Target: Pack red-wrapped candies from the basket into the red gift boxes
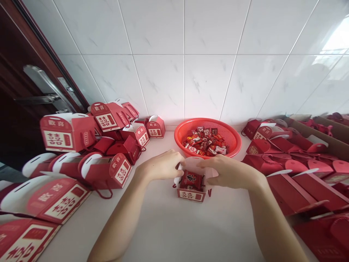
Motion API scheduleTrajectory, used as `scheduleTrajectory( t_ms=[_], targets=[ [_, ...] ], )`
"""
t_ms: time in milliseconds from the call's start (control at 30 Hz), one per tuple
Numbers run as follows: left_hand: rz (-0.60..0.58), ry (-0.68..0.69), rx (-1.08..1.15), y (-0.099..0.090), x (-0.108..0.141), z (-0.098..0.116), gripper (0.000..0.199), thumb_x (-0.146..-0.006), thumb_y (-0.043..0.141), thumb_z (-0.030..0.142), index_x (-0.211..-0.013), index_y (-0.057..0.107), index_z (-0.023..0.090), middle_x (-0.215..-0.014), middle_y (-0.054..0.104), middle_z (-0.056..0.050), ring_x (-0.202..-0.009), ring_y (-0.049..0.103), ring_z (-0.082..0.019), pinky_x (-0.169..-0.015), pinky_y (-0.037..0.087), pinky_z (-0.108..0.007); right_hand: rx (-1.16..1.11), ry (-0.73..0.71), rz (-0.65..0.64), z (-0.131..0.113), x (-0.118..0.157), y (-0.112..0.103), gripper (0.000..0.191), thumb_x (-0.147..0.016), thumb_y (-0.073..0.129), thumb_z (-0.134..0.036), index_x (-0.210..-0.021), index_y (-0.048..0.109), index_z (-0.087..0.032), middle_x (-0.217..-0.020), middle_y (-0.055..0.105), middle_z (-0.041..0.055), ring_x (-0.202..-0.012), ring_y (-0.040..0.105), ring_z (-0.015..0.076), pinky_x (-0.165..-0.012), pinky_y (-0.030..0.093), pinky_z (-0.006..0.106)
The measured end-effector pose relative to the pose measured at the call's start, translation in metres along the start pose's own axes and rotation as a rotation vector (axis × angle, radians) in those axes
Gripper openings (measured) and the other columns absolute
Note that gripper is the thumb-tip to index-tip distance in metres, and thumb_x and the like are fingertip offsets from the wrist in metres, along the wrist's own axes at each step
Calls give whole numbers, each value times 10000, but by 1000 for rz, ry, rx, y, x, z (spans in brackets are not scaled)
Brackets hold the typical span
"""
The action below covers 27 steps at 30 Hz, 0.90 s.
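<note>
In front of me on the white counter stands a small red candy box point(191, 195) with its top unfolded and a double-happiness character on the near face. Inside lies a red packet point(192, 179) with a dark character on it. My left hand point(167, 164) has its fingers curled over the box's left edge. From the right, my right hand point(231, 171) holds the box's other side, its fingers at the white back flap and the thumb by the side wall. The fingertips are partly hidden.
A red plastic basket point(178, 140) of wrapped sweets point(205, 140) stands behind the box, near the tiled wall. Several assembled red boxes point(106, 171) are piled on the left. More red boxes point(302, 189) and cardboard cartons point(316, 134) fill the right. A door handle point(45, 85) is at far left.
</note>
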<state>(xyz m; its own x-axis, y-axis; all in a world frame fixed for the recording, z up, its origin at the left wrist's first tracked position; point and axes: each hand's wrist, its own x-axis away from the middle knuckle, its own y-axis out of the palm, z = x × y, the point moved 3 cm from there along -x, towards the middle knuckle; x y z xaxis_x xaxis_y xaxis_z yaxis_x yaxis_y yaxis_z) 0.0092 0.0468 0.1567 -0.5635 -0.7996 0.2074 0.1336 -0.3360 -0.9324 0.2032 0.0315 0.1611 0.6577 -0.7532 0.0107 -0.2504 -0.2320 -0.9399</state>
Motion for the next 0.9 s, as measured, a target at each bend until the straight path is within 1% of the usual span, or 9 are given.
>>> scheduleTrajectory(
  t_ms=[133, 200, 367, 500, 567, 633, 733, 800, 900],
  targets=[
    [-3, -15, -7, 1, 0, -3, 190, -783, 554, 252, -825, 732, 202, -737, 691, -21, -683, 592, -173, -550, 341, -256, -10, 85, 13, 6, 9, -1, 418, -839, 627, -211, -1252, 685, -231, -1204, 712, 77, -1087, 647, 277, -832, 487, 322],
    [-9, -30, -11, 0, 1, -5, 215, -784, 561, 248, -875, 751, 207, -792, 716, -27, -717, 617, -180, -573, 365, -251, 5, 127, 25, 5, 11, -1, 378, -859, 617, -224, -1230, 692, -212, -1233, 695, 88, -1137, 627, 279, -890, 472, 331],
    [-50, -59, 5, 0, 0, -8, 409, -765, 545, 186, -1110, 750, 260, -974, 750, -11, -806, 655, -182, -625, 413, -238, 14, 271, -31, 6, 13, 6, 255, -902, 575, -304, -1081, 739, -225, -1054, 728, 78, -962, 670, 255, -746, 461, 300],
    [-74, -119, 29, 0, 1, -15, 427, -765, 550, 193, -1144, 741, 240, -1061, 745, -27, -878, 662, -195, -644, 430, -234, -95, 352, -16, 8, 8, 15, 287, -857, 640, -293, -1117, 719, -201, -809, 714, 46, -760, 669, 214, -650, 446, 273],
    [-94, -145, 33, -2, 4, -20, 408, -761, 561, 198, -1124, 746, 223, -1034, 748, -31, -845, 663, -189, -637, 427, -232, -233, 329, 10, 1, 1, 22, 262, -825, 641, -198, -1074, 721, -171, -685, 681, 16, -609, 641, 166, -595, 438, 251],
    [-100, -164, 25, -6, 10, -25, 372, -747, 564, 193, -1063, 759, 216, -961, 750, -21, -792, 652, -181, -622, 416, -231, -414, 240, 63, -13, -9, 29, 192, -815, 578, -121, -923, 731, -161, -611, 653, -5, -501, 598, 125, -535, 422, 227],
    [-51, -235, 12, -14, 18, -35, 340, -719, 563, 185, -994, 762, 206, -924, 743, -25, -787, 641, -189, -612, 402, -234, -572, 101, 199, -29, -22, 33, 188, -768, 569, -77, -811, 733, -159, -603, 658, -3, -520, 598, 117, -522, 421, 212],
    [-36, -265, 25, -16, 22, -39, 354, -711, 563, 182, -1006, 759, 201, -965, 741, -39, -809, 645, -197, -613, 404, -238, -610, 97, 289, -30, -26, 31, 189, -746, 562, -67, -765, 728, -156, -585, 651, -3, -507, 586, 116, -506, 420, 213],
    [-56, -230, 41, -16, 21, -34, 351, -726, 567, 204, -1017, 763, 202, -979, 744, -45, -797, 646, -193, -606, 406, -239, -615, 122, 323, -21, -25, 25, 195, -716, 551, -61, -711, 720, -160, -537, 628, -14, -467, 568, 116, -482, 416, 219]
  ],
)
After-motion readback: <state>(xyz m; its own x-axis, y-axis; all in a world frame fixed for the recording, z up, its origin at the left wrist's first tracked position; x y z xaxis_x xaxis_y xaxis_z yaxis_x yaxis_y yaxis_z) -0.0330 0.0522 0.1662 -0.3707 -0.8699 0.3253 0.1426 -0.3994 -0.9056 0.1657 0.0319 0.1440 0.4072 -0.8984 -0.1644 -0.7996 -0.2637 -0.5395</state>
